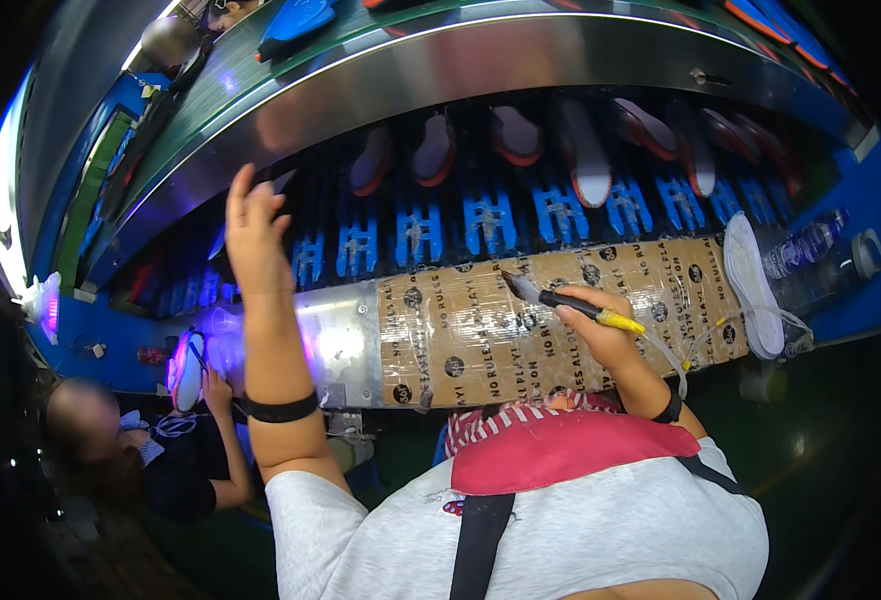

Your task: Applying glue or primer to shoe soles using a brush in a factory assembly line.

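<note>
My left hand (258, 240) is raised at the left, in front of the rack of blue holders. Its fingers are apart, a little curled, with nothing seen in them. In my right hand (604, 322) is a glue brush (571, 301) with a black handle, yellow tape at its end and a thin tube trailing from it. The bristles point left, over the cardboard-covered bench (481, 345). Right of the cardboard lies a white shoe sole (753, 285). Several soles with red edges, such as this sole (434, 148), stand in the rack across from me.
Blue rack holders (419, 235) line the bench's far side, below a metal-edged green conveyor (391, 42) carrying blue pieces. A plastic bottle (811, 245) lies at the right. A co-worker (176, 460) at the left works on another sole (189, 372) under purple light.
</note>
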Tool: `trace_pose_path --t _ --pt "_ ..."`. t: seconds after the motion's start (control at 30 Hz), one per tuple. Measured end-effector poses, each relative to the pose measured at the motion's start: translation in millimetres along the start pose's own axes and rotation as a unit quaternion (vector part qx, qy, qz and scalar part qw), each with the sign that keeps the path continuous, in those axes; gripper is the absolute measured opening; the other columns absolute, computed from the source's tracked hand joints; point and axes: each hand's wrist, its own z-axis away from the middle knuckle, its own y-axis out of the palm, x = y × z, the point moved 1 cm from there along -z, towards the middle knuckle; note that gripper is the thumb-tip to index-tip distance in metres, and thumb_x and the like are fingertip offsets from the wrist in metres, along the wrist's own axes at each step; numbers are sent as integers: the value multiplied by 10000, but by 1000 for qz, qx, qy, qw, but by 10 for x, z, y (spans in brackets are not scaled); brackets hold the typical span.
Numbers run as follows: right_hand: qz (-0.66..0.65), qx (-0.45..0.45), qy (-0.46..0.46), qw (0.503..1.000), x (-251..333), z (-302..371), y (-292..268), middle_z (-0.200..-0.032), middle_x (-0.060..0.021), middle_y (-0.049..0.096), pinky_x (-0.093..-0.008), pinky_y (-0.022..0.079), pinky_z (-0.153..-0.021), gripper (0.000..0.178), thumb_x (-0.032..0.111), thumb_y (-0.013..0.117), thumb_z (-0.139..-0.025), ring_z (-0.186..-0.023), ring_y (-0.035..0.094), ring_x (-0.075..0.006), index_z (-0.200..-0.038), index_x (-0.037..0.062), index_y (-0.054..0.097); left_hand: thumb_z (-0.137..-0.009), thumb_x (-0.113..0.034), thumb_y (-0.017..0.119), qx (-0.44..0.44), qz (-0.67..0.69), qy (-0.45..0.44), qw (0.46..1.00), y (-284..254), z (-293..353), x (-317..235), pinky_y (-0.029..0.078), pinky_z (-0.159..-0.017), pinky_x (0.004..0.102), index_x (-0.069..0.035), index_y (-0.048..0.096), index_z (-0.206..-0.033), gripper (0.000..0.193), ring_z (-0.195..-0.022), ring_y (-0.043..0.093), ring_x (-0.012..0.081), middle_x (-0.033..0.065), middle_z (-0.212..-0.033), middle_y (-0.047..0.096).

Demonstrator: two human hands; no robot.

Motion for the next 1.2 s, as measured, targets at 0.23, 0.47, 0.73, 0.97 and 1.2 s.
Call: trace_pose_path --t 0.23,0.47,0.73,0.97,1.2 --pt "41 49 24 998 19 -119 248 -816 -75 651 -236 446 -622 245 115 677 -752 -707 582 -105 -979 25 653 -758 -330 621 -257 -366 151 882 -1775 -1449 72 407 -875 360 -40 449 -1267 610 -1008 543 307 189 -1067 583" --pt "63 24 46 997 34 -364 361 -862 -97 660 -245 460 -691 250 94 672 -740 -763 600 -132 -970 -1 647 -759 -484 548 -262 -554 79 786 -2745 -2548 102 355 -964 419 -31 362 -1321 746 -1154 451 396 283 -1219 475" --pt "115 3 37 993 28 -809 682 -883 -103 663 -252 462 -723 263 105 691 -726 -786 605 -143 -971 15 656 -754 -432 569 -274 -627 -24 729 -3447 -3374 170 345 -975 446 -70 190 -1382 818 -1187 394 444 276 -1219 477" --pt "113 23 90 989 -4 -1111 921 -845 -88 653 -245 461 -697 261 108 694 -726 -756 592 -131 -969 22 659 -763 -404 625 -250 -702 7 667 -3530 -3548 154 309 -1001 487 -202 424 -1285 595 -1256 316 401 188 -1377 332" --pt "75 35 75 994 16 -1204 876 -837 -76 649 -232 456 -670 264 109 692 -734 -745 581 -108 -983 29 658 -776 -367 637 -244 -701 208 636 -2797 -2814 -239 338 -958 485 -108 632 -963 320 -1209 392 343 186 -1300 431"
